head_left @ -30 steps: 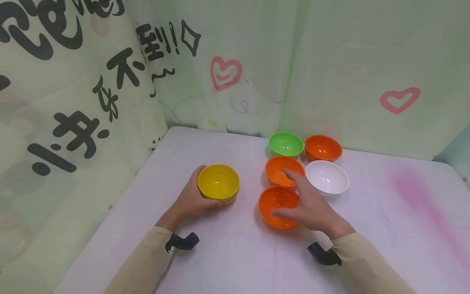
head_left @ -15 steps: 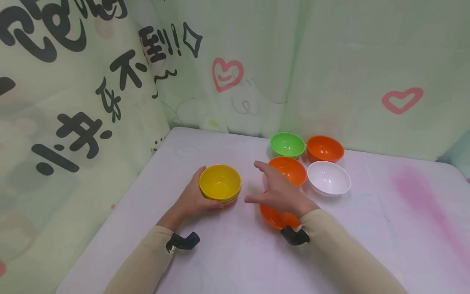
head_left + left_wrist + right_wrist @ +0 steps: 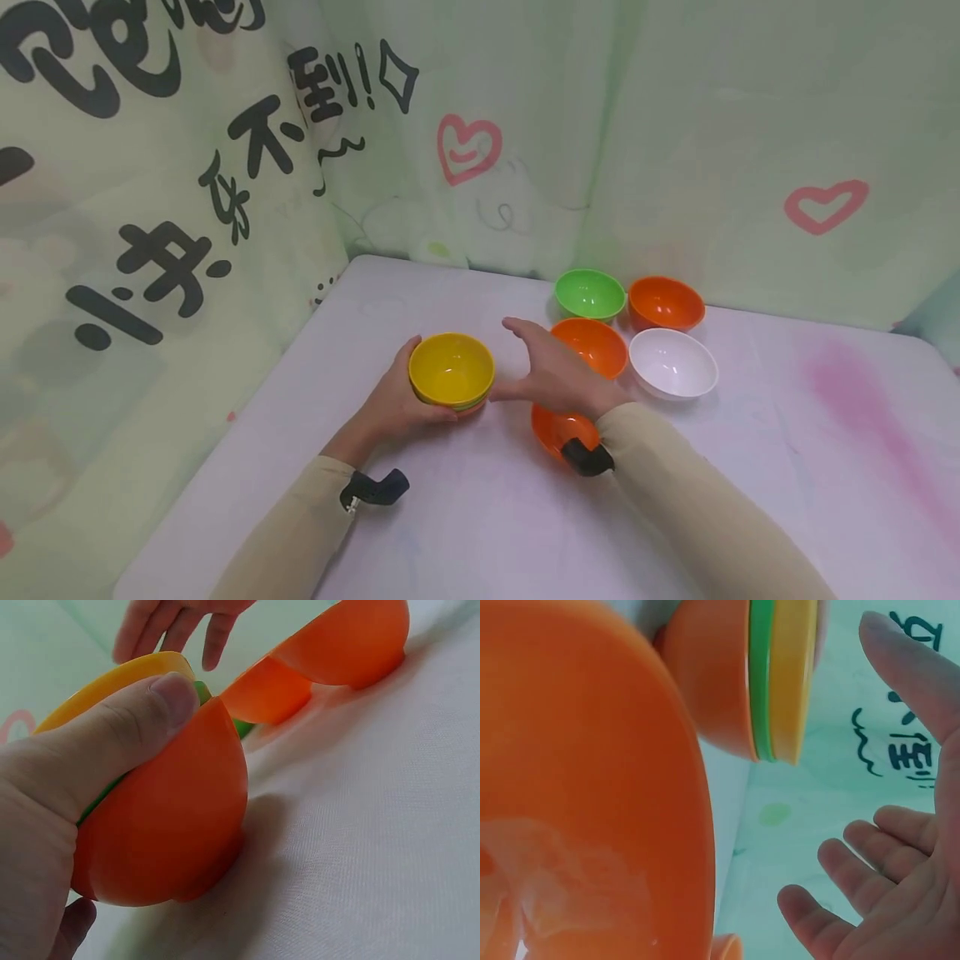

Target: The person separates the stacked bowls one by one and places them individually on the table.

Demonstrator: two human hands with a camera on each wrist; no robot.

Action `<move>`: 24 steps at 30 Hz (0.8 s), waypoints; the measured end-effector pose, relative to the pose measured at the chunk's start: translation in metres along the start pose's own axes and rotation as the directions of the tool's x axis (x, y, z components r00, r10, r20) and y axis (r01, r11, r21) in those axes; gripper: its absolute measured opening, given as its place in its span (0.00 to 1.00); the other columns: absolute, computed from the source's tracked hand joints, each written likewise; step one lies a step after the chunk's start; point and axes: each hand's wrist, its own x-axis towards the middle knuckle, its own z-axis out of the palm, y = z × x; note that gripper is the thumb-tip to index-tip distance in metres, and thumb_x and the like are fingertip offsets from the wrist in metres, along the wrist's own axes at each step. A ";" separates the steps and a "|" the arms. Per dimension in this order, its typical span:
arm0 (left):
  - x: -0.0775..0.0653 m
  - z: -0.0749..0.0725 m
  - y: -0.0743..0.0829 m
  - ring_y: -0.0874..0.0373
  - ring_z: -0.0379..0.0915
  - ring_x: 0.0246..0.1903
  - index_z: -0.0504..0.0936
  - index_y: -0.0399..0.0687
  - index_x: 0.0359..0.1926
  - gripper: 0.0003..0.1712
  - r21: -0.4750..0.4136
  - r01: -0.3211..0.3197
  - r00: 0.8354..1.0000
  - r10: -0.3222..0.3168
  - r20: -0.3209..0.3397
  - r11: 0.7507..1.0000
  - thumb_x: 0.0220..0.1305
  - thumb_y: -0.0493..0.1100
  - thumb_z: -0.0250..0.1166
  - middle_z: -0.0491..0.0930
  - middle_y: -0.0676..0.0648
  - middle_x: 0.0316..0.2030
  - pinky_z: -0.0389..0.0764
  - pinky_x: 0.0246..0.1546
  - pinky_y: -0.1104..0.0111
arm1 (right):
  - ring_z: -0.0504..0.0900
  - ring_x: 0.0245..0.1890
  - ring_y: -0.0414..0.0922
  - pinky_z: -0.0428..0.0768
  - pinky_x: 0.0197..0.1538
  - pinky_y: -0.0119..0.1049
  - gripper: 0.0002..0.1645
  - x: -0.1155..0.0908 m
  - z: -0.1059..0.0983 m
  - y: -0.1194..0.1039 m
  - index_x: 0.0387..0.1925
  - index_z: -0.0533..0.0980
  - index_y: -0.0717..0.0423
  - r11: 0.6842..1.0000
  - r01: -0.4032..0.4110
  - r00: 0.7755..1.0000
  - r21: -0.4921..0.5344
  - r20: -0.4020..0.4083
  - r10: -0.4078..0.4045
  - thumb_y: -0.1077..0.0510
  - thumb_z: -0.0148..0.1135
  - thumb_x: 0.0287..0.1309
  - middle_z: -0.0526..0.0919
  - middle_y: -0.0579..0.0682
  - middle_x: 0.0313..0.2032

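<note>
My left hand [image 3: 393, 404] grips a nested stack of bowls from its left side, thumb across the near face. Topmost is a yellow bowl [image 3: 452, 371]; a green bowl [image 3: 760, 675] shows as a thin band under it, and an orange bowl [image 3: 172, 817] forms the bottom. To the right of the stack, my right hand [image 3: 558, 371] is held with fingers and thumb spread, nothing in it, thumb tip right by the stack's rim in the head view. Beneath that hand and wrist are two orange bowls, the nearer one [image 3: 555, 433] and one behind it [image 3: 588, 342], both partly hidden.
Behind stand a green bowl [image 3: 589, 293] and another orange bowl [image 3: 665, 302], with a white bowl [image 3: 672, 364] in front of the latter. All are on a table with a pale cloth [image 3: 450, 525]. Printed curtains [image 3: 705, 125] rise at the back and left.
My right hand has moved left from over the two near orange bowls to beside the stack, empty throughout. The left hand keeps its hold on the stack in the same place.
</note>
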 end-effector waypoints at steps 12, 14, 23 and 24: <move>0.001 0.000 0.000 0.45 0.60 0.67 0.43 0.45 0.79 0.75 0.005 -0.005 1.000 0.005 -0.001 1.000 0.39 0.56 0.84 0.61 0.42 0.71 0.60 0.68 0.45 | 0.60 0.72 0.52 0.62 0.71 0.53 0.61 0.028 0.004 0.000 0.77 0.54 0.52 1.000 -0.005 0.994 -0.028 0.106 0.008 0.43 0.78 0.48 0.59 0.51 0.74; 0.001 0.000 0.000 0.46 0.60 0.67 0.43 0.45 0.79 0.75 0.005 -0.006 1.000 0.006 0.002 1.000 0.40 0.56 0.84 0.61 0.42 0.71 0.60 0.68 0.45 | 0.60 0.72 0.53 0.63 0.70 0.54 0.61 0.032 0.006 0.000 0.77 0.55 0.51 1.000 -0.008 0.992 -0.025 0.126 0.011 0.43 0.78 0.48 0.59 0.52 0.74; 0.002 -0.002 -0.004 0.47 0.61 0.66 0.43 0.45 0.79 0.76 -0.009 -0.006 1.000 0.006 0.007 1.000 0.39 0.56 0.85 0.61 0.44 0.70 0.61 0.68 0.46 | 0.65 0.68 0.49 0.66 0.69 0.52 0.64 0.046 0.019 -0.004 0.77 0.56 0.51 0.999 -0.008 0.984 -0.038 0.176 0.015 0.40 0.79 0.43 0.64 0.49 0.71; 0.002 -0.002 -0.004 0.47 0.61 0.66 0.43 0.46 0.79 0.76 -0.011 -0.003 1.000 0.003 0.007 1.000 0.39 0.56 0.85 0.61 0.44 0.71 0.61 0.68 0.46 | 0.66 0.67 0.48 0.67 0.68 0.51 0.64 0.046 0.019 -0.005 0.77 0.56 0.51 0.999 -0.002 0.984 -0.043 0.180 0.010 0.40 0.79 0.43 0.65 0.48 0.71</move>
